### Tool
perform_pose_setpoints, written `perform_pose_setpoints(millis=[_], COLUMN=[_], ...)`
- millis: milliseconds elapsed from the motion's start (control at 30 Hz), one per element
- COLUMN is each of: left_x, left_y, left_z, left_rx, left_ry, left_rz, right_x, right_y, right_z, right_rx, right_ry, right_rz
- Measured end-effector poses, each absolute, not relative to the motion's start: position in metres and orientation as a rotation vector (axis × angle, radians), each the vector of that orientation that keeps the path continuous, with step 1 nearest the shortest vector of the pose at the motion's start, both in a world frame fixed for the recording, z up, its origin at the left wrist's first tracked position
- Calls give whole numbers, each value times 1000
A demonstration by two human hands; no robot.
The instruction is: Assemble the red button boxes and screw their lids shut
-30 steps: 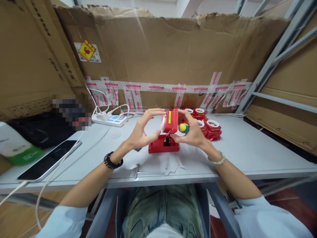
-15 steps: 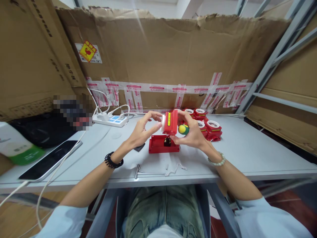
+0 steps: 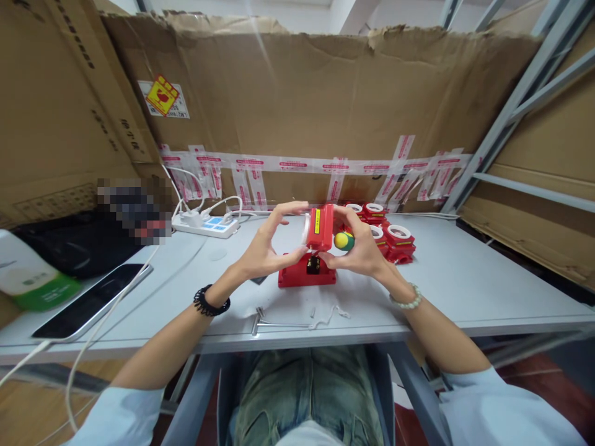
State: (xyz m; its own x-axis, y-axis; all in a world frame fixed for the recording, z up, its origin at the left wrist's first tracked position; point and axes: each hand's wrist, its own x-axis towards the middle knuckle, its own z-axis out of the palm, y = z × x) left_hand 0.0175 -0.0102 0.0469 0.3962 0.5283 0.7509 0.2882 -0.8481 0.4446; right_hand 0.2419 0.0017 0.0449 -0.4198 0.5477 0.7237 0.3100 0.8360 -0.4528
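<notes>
Both hands hold a small red box part point(image 3: 321, 227) with a yellow label, raised on edge above the table. My left hand point(image 3: 266, 243) pinches its left side, where a white round piece shows, with thumb below and fingers above. My right hand point(image 3: 361, 248) grips its right side and also holds a yellow-green ball-shaped handle point(image 3: 343, 240). Directly beneath lies a red base plate point(image 3: 304, 275) with a small black and gold component in its middle.
Several red units with white rings point(image 3: 393, 238) are grouped behind my right hand. A metal hex key point(image 3: 274, 322) and a white twisted tie lie near the table's front edge. A power strip point(image 3: 207, 225), a phone point(image 3: 93, 301) on a cable and a green-white pack point(image 3: 32, 275) sit left. Cardboard walls surround the table.
My left fingers closed in on the part half a second ago and have now spread again to top and bottom. The red part stays in place above the base.
</notes>
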Motion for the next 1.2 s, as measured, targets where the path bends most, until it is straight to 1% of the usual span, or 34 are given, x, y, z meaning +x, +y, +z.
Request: perform_pose_setpoints(millis=[167, 333, 467, 767, 967, 1033, 1200], left_x=[17, 16, 17, 14, 16, 17, 24], left_y=[-9, -11, -9, -12, -12, -11, -10], left_z=[47, 50, 48, 53, 51, 48, 40], left_rx=[2311, 2356, 2289, 2574, 2575, 2468, 2240], left_ry=[859, 770, 905, 685, 642, 633, 604], left_rz=[1409, 1439, 1354, 1474, 1530, 1481, 1200], right_x=[241, 242, 242, 246, 246, 244, 241], right_y=[1, 1, 1, 2, 1, 0, -1], right_z=[46, 45, 46, 50, 54, 54, 52], right_rx=[-607, -631, -609, -554, -541, -551, -535], right_ry=[-2042, -2035, -2037, -2005, -1986, -1932, -1883], right_rz=[298, 288, 318, 507, 544, 531, 568])
